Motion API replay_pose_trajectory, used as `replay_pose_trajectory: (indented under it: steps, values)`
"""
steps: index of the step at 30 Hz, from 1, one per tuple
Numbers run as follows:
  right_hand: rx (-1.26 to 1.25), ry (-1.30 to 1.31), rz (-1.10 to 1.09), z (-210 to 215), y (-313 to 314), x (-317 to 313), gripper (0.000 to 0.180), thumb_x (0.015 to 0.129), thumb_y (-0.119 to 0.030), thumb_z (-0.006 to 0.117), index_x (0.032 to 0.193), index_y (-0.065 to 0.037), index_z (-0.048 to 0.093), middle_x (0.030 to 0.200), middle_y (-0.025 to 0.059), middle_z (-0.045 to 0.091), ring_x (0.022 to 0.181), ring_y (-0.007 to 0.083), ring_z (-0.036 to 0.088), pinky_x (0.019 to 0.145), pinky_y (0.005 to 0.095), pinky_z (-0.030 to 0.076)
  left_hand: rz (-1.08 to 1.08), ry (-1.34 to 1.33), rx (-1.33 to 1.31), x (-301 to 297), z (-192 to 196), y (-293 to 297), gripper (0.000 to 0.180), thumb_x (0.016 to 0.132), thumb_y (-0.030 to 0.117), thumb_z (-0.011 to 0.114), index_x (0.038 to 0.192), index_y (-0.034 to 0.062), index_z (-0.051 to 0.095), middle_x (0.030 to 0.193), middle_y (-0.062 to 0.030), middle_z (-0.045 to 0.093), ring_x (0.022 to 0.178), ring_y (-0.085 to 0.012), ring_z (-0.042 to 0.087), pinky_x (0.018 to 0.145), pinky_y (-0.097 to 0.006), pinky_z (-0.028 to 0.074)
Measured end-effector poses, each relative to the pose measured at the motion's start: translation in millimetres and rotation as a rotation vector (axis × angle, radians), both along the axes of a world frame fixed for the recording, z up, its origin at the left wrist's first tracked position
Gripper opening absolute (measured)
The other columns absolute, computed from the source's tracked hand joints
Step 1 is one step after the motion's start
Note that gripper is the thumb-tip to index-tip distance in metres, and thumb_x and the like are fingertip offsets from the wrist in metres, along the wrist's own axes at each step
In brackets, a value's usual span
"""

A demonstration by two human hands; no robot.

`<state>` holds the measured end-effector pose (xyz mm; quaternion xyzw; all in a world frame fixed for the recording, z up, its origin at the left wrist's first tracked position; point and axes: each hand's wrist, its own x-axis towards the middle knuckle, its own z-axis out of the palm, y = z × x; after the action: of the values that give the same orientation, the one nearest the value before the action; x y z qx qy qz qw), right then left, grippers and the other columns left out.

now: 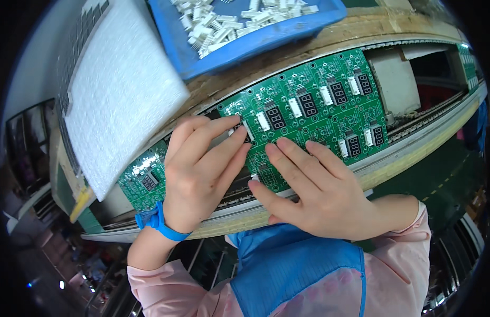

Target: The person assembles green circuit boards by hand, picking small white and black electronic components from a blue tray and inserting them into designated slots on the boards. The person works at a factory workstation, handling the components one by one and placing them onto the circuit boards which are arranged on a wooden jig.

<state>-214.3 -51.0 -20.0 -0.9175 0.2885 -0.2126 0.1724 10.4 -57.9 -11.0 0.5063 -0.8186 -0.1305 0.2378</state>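
A large green circuit board panel (303, 124) carries several black digit displays (308, 104) with white pin connectors (295, 108) beside them. My left hand (200, 166), wearing a blue wrist strap (163, 222), reaches over the panel's left end. Its fingertips are closed about a small white connector (248, 130), above a display partly covered by the fingers. Lying over the panel's near part, my right hand (321, 193) has its fingers stretched and spread. Its lowest visible fingertip touches a small white part (254, 178) at the near left; that hand's thumb is mostly hidden.
Behind the panel, a blue bin (255, 45) holds many loose white connectors (218, 29). White foam sheet (123, 90) stands at the left. Another green board (144, 177) lies left of my left hand. The panel rests on conveyor rails (424, 116) with a pale front edge (403, 164).
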Motion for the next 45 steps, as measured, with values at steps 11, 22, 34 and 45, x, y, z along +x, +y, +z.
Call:
replay_pose_trajectory:
  steps: [11,22,34,45]
  values:
    - [-0.124,0.091,0.041,-5.2,3.8,-6.5,0.035,0.087,-0.027,0.059,0.111,-0.003,0.07,0.12,0.0257,0.068,0.117,0.037,0.062,0.103,0.0451,0.047,-0.04,-0.127,0.033,-6.7,9.7,-6.4,0.021,0.07,-0.001,0.082,0.09,0.0005,0.075,0.102,-0.0123,0.068,0.087,-0.0294,0.059,0.076,-0.039,0.05]
    - [-0.099,0.095,-0.038,-7.4,3.4,-7.0,0.025,0.094,-0.028,0.062,0.115,-0.014,0.059,0.117,0.015,0.072,0.117,0.0269,0.065,0.1,0.0438,0.051,0.023,-0.185,0.09,-19.1,16.3,-4.1,0.019,0.072,-0.002,0.082,0.088,0.0016,0.073,0.099,-0.0113,0.066,0.085,-0.0297,0.057,0.071,-0.038,0.048]
    - [0.12,0.09,-0.01,16.5,-12.7,11.7,0.049,0.073,-0.034,0.076,0.11,-0.004,0.062,0.106,0.0136,0.069,0.103,0.0277,0.066,0.092,0.0462,0.05,0.144,-0.101,0.243,5.8,61.6,24.8,0.05,0.081,0.003,0.073,0.13,-0.0001,0.063,0.136,-0.0195,0.055,0.107,-0.0348,0.057,0.093,-0.041,0.048]
    - [0.114,-0.072,0.349,37.9,-19.5,109.9,0.019,0.076,-0.009,0.069,0.093,0.0,0.066,0.102,0.0119,0.066,0.09,0.0264,0.065,0.077,0.0344,0.054,0.47,-0.055,0.096,109.6,19.0,104.9,0.045,0.075,0.0,0.081,0.118,-0.0014,0.068,0.116,-0.0175,0.07,0.105,-0.0345,0.067,0.09,-0.04,0.054]
